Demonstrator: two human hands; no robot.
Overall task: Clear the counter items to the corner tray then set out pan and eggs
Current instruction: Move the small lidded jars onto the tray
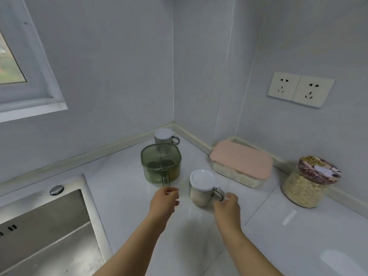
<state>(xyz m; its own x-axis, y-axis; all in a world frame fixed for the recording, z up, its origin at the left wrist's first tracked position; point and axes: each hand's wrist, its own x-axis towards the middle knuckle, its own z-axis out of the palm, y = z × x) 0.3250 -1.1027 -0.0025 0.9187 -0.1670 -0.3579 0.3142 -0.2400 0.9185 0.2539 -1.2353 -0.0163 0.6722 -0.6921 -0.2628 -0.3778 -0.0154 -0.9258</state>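
Right hand (227, 206) on mug (201, 193), open counter (127, 198)

A glossy white countertop (123, 196) carries a green translucent square lidded container (161, 162), a white-lidded steel mug (164, 136) behind it in the corner, a second white-lidded mug (202, 188) nearer, a pink-lidded clear rectangular box (241, 164) by the wall, and a patterned-lidded glass jar of oats (306, 186); a steel sink (39, 226) is set in at left
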